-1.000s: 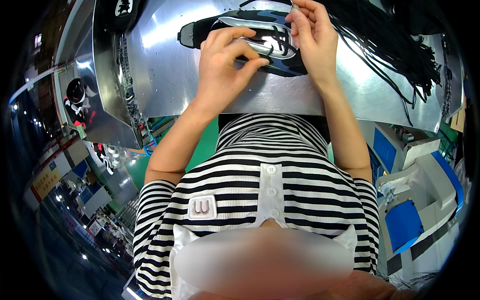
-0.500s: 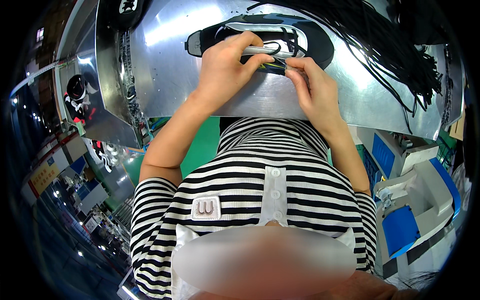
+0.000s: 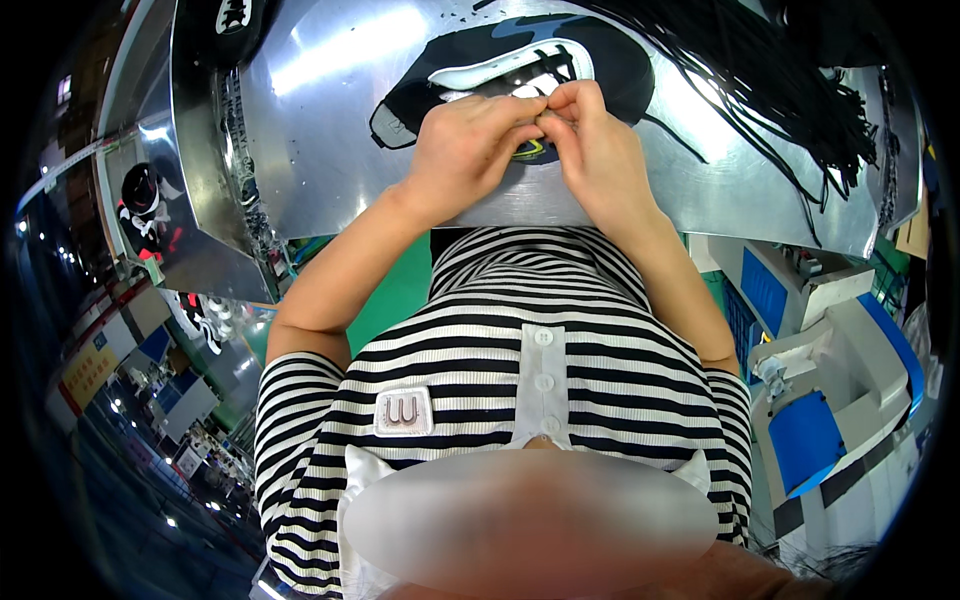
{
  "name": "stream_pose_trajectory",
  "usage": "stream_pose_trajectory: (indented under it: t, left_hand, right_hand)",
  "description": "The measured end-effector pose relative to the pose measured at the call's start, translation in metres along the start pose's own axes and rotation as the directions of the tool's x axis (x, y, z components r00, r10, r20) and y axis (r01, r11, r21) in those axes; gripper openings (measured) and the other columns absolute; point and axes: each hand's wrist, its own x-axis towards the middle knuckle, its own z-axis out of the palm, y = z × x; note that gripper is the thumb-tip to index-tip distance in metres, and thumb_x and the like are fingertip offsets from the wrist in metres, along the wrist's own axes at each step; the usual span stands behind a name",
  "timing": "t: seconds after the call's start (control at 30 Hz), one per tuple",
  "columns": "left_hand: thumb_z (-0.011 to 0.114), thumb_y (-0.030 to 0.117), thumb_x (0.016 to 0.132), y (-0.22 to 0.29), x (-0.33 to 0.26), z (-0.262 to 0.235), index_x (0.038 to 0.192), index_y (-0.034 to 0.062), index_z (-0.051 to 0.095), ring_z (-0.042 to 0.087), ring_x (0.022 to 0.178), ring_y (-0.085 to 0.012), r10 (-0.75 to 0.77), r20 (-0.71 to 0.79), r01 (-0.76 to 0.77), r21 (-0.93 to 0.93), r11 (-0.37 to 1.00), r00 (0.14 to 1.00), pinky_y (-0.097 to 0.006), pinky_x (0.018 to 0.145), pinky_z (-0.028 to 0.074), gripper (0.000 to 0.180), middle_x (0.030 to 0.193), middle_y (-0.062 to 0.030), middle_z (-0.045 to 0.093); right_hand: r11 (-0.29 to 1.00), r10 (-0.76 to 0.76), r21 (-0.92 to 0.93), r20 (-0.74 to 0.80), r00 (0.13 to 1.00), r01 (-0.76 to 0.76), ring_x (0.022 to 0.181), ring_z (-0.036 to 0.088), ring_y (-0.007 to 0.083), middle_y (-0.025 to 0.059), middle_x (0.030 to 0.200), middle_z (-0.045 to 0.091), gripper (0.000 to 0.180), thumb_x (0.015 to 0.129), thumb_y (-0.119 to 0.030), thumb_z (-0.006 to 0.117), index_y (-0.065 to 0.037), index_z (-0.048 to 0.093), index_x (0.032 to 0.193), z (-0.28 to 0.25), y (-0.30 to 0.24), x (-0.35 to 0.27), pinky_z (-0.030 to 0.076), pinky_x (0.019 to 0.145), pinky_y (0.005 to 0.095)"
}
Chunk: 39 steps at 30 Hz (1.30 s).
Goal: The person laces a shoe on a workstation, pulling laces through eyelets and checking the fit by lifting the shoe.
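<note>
Both hands, left hand (image 3: pixel 465 150) and right hand (image 3: pixel 590 150), were pinched together on a black shoe upper (image 3: pixel 520 70) lying on the steel desk (image 3: pixel 330 120). Steady, even fingertip tension appeared advisable; loose black laces (image 3: pixel 790 110) lay nearby.

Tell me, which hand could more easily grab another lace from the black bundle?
Probably the right hand: the bundle of black laces lies on its side of the shoe upper, while the left hand sits farther away.
</note>
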Motion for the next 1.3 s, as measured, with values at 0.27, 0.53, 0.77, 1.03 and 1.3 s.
stream_pose_trajectory:
  t: [0.27, 0.53, 0.77, 1.03, 1.3]
  left_hand:
    - [0.069, 0.007, 0.07, -0.012, -0.011, 0.002, 0.091, 0.0093, 0.058, 0.061, 0.064, -0.0168, 0.364, -0.068, -0.346, 0.193, 0.918, 0.929, -0.029, 0.057, 0.045, 0.024, 0.084, -0.0007, 0.067]
    - [0.068, 0.007, 0.072, -0.011, -0.014, -0.003, 0.092, 0.0083, 0.059, 0.059, 0.064, -0.0176, 0.411, -0.06, -0.398, 0.159, 0.904, 0.91, -0.028, 0.058, 0.047, 0.021, 0.082, -0.001, 0.066]
    - [0.073, 0.008, 0.078, -0.007, -0.009, -0.012, 0.096, 0.0068, 0.06, 0.062, 0.066, -0.022, 0.324, 0.071, -0.322, -0.032, 0.946, 0.943, -0.032, 0.06, 0.049, 0.023, 0.082, -0.0048, 0.068]
    - [0.079, 0.016, 0.081, 0.004, -0.005, -0.024, 0.12, 0.0035, 0.053, 0.065, 0.075, -0.028, -0.025, 0.179, 0.055, -0.168, 0.984, 0.984, -0.037, 0.071, 0.052, 0.048, 0.091, -0.0113, 0.069]
    - [0.074, 0.023, 0.087, 0.018, -0.001, -0.029, 0.129, 0.0039, 0.051, 0.062, 0.1, -0.0223, -0.435, 0.131, 0.453, -0.178, 0.874, 0.891, -0.033, 0.088, 0.049, 0.051, 0.11, -0.0126, 0.065]
  right_hand:
    - [0.985, -0.172, 0.031, -0.014, 0.985, 0.172, 0.067, 0.068, 0.0261, 0.0101, 0.087, 0.07, 0.014, 0.088, -0.012, 0.067, -0.006, 0.066, 0.1, -0.053, -0.035, 0.004, 0.053, 0.061, 0.0353]
    - [0.974, -0.187, -0.086, 0.236, 0.954, 0.212, 0.069, 0.068, 0.0248, 0.0107, 0.075, 0.07, 0.017, 0.086, -0.013, 0.069, -0.009, 0.069, 0.102, -0.033, -0.019, 0.025, 0.051, 0.062, 0.0351]
    - [0.827, -0.233, 0.459, -0.244, 0.941, 0.324, 0.091, 0.071, 0.0156, 0.0083, 0.095, 0.072, 0.022, 0.088, -0.002, 0.07, 0.002, 0.068, 0.11, -0.075, -0.034, 0.052, 0.056, 0.083, 0.0235]
    - [0.872, -0.093, 0.486, 0.048, 0.995, 0.058, 0.087, 0.068, 0.0116, 0.0072, 0.093, 0.072, 0.02, 0.09, -0.005, 0.068, 0.001, 0.068, 0.109, -0.035, -0.011, 0.049, 0.053, 0.083, 0.0246]
    - [0.924, -0.09, 0.383, 0.21, 0.973, 0.002, 0.086, 0.06, 0.0085, 0.0025, 0.103, 0.065, 0.013, 0.089, -0.009, 0.069, 0.0, 0.067, 0.099, -0.017, -0.005, 0.041, 0.046, 0.073, 0.0223]
